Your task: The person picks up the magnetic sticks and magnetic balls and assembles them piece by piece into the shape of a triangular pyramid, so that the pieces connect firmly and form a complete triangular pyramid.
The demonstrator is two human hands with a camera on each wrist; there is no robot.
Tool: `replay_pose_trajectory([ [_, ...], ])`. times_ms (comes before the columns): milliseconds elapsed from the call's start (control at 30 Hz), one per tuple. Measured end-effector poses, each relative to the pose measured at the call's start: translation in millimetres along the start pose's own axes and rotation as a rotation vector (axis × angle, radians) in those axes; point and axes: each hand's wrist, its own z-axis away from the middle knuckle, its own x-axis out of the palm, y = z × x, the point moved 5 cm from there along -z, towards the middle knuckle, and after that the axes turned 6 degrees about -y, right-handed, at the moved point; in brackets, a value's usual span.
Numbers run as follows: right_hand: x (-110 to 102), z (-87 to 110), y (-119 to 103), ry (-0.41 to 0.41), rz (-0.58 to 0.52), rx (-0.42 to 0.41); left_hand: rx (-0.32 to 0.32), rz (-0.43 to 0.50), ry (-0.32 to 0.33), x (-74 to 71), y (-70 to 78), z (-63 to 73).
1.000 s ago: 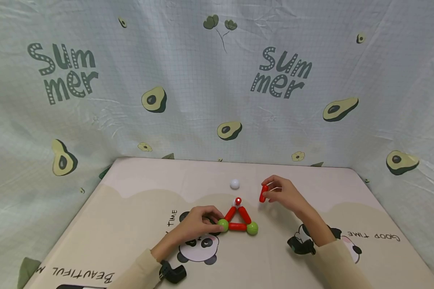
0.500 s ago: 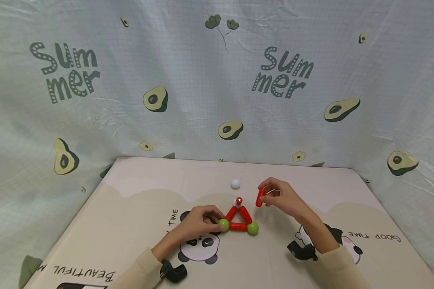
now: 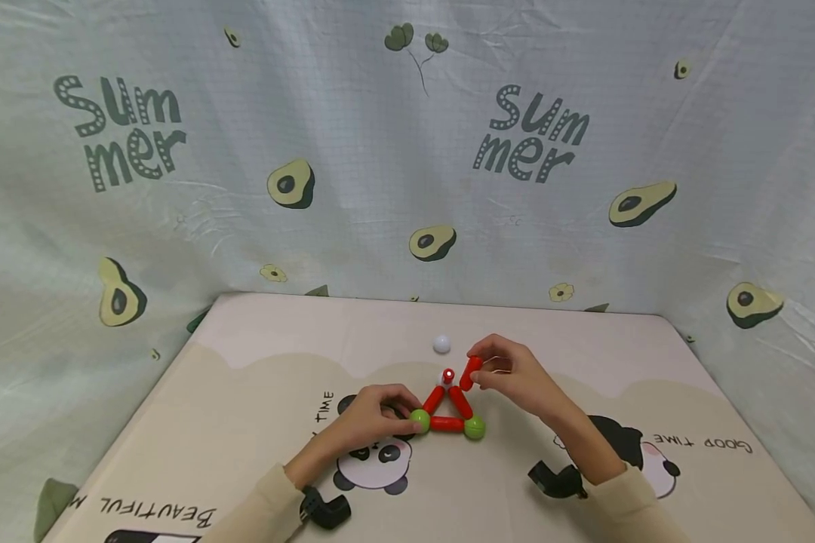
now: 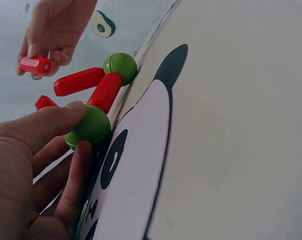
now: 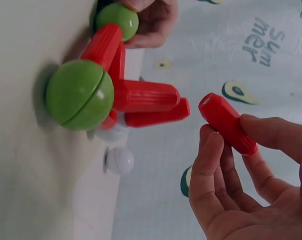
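My left hand (image 3: 375, 413) pinches the left green ball (image 3: 419, 421) of a small toy structure between thumb and fingers. Red building rods (image 3: 447, 424) link this ball, a second green ball (image 3: 474, 428) and a white ball at the back into a triangle. A rod (image 3: 448, 375) seen end-on stands on the back ball, mostly covering it. Another red rod (image 5: 146, 96) juts from the right green ball in the right wrist view. Above the structure's right side, my right hand (image 3: 515, 377) holds a loose red rod (image 5: 228, 124) by thumb and fingertips, tilted and apart from it.
A loose white ball (image 3: 441, 344) lies on the table behind the structure. The printed tabletop (image 3: 278, 445) reaches back to a hanging cloth (image 3: 353, 151) with avocado prints. Black wrist cameras (image 3: 558, 480) hang below both forearms.
My right hand has moved left, carrying the red rod close to the back corner of the structure. The left hand keeps its hold on the green ball.
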Motion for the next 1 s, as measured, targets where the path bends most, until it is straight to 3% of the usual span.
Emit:
replay_pose_trajectory([
  [267,15,-1.0,-7,-0.014,-0.012,-0.036,0.002,0.000,0.000,-0.3,-0.8,-0.1],
  [1000,44,-3.3,-11,0.020,0.275,-0.116,-0.009,0.014,0.005,0.8,-2.6,-1.2],
])
